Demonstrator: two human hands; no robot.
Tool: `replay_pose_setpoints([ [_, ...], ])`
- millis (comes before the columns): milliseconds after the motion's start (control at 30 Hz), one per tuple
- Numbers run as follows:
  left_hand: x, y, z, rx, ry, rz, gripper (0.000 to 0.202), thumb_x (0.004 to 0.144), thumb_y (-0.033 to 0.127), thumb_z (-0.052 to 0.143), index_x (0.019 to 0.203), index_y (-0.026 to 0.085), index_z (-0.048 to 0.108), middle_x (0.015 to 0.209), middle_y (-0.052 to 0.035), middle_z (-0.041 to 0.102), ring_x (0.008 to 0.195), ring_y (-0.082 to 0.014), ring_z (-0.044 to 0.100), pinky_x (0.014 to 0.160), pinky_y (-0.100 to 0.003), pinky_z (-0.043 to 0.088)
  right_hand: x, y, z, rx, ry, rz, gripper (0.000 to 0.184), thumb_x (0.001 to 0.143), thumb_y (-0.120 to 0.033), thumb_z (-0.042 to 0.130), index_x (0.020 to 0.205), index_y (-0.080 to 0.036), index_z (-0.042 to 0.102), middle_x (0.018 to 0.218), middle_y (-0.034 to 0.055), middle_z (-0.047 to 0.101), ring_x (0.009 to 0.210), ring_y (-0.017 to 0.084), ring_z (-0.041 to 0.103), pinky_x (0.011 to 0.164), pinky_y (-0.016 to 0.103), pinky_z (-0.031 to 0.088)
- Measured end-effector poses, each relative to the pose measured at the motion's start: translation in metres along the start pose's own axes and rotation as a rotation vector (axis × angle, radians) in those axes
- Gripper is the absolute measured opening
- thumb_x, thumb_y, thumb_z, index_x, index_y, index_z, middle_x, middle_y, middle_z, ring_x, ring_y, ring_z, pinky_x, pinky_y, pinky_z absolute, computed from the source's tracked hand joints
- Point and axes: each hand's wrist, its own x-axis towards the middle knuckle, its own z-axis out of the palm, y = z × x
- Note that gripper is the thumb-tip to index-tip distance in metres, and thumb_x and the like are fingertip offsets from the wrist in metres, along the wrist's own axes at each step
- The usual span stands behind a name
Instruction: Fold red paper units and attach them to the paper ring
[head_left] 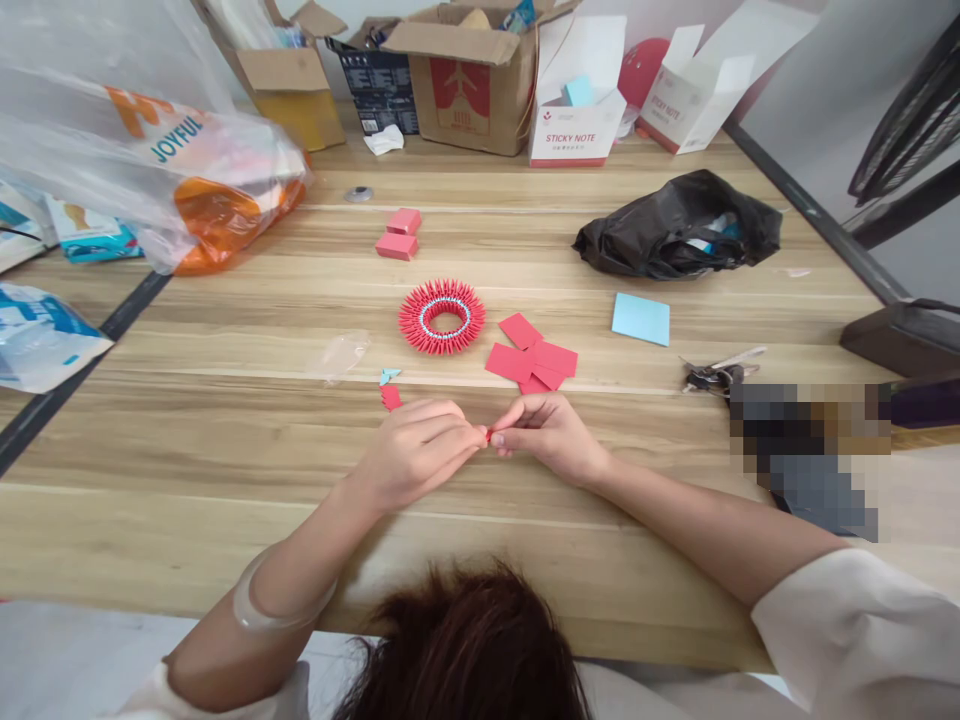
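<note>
While pinching a tiny red paper piece [489, 436] in the right hand [547, 440] with a nearly closed grip, also touching it with the left hand [416, 450], but can't tell how closed there, thumb being hidden. Working between the centre and near edge of the worktop [225, 440]. Got a spiky red ring [444, 344] closed all round mid-worktop, so probably a good chunk done. Only seeing a few folded red bits [391, 397] and light blue bits [389, 376] by the left hand. Likely plenty left to fold, judging by flat red slips [532, 360] on the ring's right-edge side and red stacks [397, 246] nearer the far edge.
</note>
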Motion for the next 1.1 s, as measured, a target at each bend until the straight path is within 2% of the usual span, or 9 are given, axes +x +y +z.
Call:
replay_pose_setpoints([
  [133, 0.000, 0.000, -0.003, 0.005, 0.030, -0.005, 0.013, 0.080, 0.006, 0.059, 0.090, 0.015, 0.060, 0.079, -0.0040, 0.068, 0.073, -0.0143, 0.061, 0.066, -0.027, 0.048, -0.003, -0.002, 0.000, -0.202, 0.065, -0.186, 0.016, 0.069, -0.030, 0.074, 0.075, -0.017, 0.066, 0.070, 0.0031, 0.070, 0.063, 0.014, 0.065, 0.063, 0.028, 0.054],
  [233, -0.001, -0.003, -0.005, 0.053, 0.083, -0.036, 0.017, 0.078, 0.005, 0.061, 0.091, 0.016, 0.061, 0.089, -0.0054, 0.070, 0.079, -0.0157, 0.062, 0.070, -0.029, 0.049, -0.003, -0.008, -0.005, -0.591, 0.260, -0.514, 0.010, 0.077, -0.028, 0.066, 0.082, -0.020, 0.067, 0.089, 0.0076, 0.071, 0.086, 0.019, 0.066, 0.082, 0.036, 0.052],
  [300, -0.002, -0.007, -0.005, 0.124, 0.100, -0.100, 0.016, 0.078, 0.005, 0.061, 0.089, 0.016, 0.062, 0.091, -0.0057, 0.070, 0.082, -0.0170, 0.062, 0.073, -0.031, 0.049, 0.000, -0.010, -0.011, -0.869, 0.383, -0.642, 0.012, 0.081, -0.025, 0.061, 0.090, -0.021, 0.068, 0.103, 0.0099, 0.068, 0.102, 0.023, 0.061, 0.094, 0.042, 0.046],
  [400, -0.006, -0.016, -0.002, 0.236, 0.029, -0.282, 0.009, 0.080, 0.010, 0.060, 0.085, 0.016, 0.064, 0.090, -0.0056, 0.070, 0.082, -0.0186, 0.062, 0.075, -0.033, 0.049, 0.005, -0.008, -0.018, -1.232, 0.381, -0.572, 0.030, 0.081, -0.024, 0.058, 0.110, -0.020, 0.063, 0.131, 0.0124, 0.053, 0.126, 0.030, 0.044, 0.105, 0.053, 0.032],
  [500, -0.008, -0.021, 0.001, 0.243, -0.098, -0.443, 0.008, 0.079, 0.018, 0.064, 0.087, 0.016, 0.065, 0.094, -0.0059, 0.069, 0.086, -0.0211, 0.063, 0.077, -0.036, 0.049, 0.007, -0.004, -0.020, -1.413, 0.315, -0.466, 0.034, 0.084, -0.024, 0.054, 0.117, -0.021, 0.060, 0.132, 0.0108, 0.053, 0.130, 0.031, 0.039, 0.108, 0.059, 0.022],
  [633, -0.007, -0.020, 0.002, 0.162, -0.115, -0.497, 0.014, 0.080, 0.029, 0.064, 0.082, 0.015, 0.066, 0.090, -0.0067, 0.070, 0.085, -0.0213, 0.064, 0.080, -0.037, 0.049, 0.006, -0.003, -0.020, -1.410, 0.289, -0.458, 0.028, 0.087, -0.020, 0.049, 0.113, -0.021, 0.062, 0.119, 0.0069, 0.063, 0.125, 0.027, 0.047, 0.110, 0.059, 0.019],
  [900, -0.003, -0.012, 0.004, 0.004, -0.111, -0.522, 0.010, 0.081, 0.024, 0.061, 0.079, 0.015, 0.065, 0.084, -0.0068, 0.070, 0.082, -0.0207, 0.065, 0.077, -0.036, 0.051, 0.007, -0.002, -0.022, -1.296, 0.308, -0.528, 0.024, 0.090, -0.021, 0.044, 0.096, -0.022, 0.067, 0.102, 0.0057, 0.070, 0.109, 0.023, 0.060, 0.112, 0.058, 0.012],
  [1000, -0.002, -0.009, 0.004, -0.033, -0.110, -0.537, 0.012, 0.082, 0.025, 0.060, 0.081, 0.015, 0.066, 0.087, -0.0074, 0.071, 0.081, -0.0207, 0.066, 0.077, -0.035, 0.051, 0.005, -0.003, -0.020, -1.238, 0.351, -0.620, 0.025, 0.090, -0.018, 0.043, 0.093, -0.022, 0.068, 0.099, 0.0056, 0.070, 0.107, 0.021, 0.061, 0.114, 0.056, 0.010],
  [1100, -0.001, -0.004, 0.005, -0.136, -0.101, -0.621, 0.020, 0.087, 0.029, 0.054, 0.084, 0.015, 0.067, 0.082, -0.0063, 0.071, 0.071, -0.0177, 0.066, 0.070, -0.029, 0.052, 0.001, -0.004, -0.017, -1.150, 0.352, -0.759, 0.025, 0.089, -0.017, 0.045, 0.093, -0.025, 0.068, 0.093, 0.0040, 0.071, 0.102, 0.019, 0.063, 0.114, 0.052, 0.019],
])
